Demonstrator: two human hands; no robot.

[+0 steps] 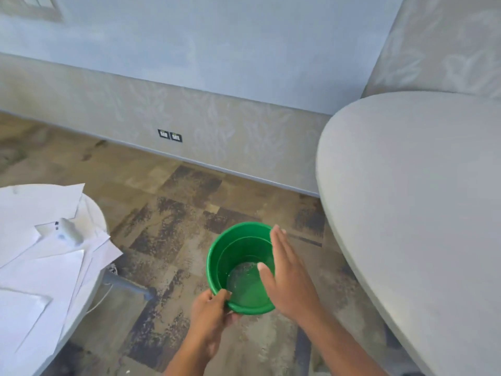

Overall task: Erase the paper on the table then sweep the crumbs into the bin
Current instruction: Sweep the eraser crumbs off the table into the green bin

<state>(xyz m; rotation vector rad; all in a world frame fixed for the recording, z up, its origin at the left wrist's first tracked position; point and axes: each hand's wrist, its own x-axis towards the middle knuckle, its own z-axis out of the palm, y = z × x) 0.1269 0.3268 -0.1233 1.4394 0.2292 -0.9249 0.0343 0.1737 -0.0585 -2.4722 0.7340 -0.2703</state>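
A green bin (235, 256) hangs over the floor, tilted so that I look into it; specks lie on its bottom. My left hand (211, 313) grips its near rim. My right hand (287, 275) is flat and open over the bin's right side, fingers spread, holding nothing. Several white paper sheets (40, 256) lie overlapping on a round white table (96, 213) at the left. A whitish eraser (70, 231) rests on the sheets beside a few dark marks.
A large grey upholstered seat (412, 207) fills the right side. The patterned floor (173, 218) runs back to a wall with two sockets (169, 135). A grey table leg (127, 284) juts out low beside the table.
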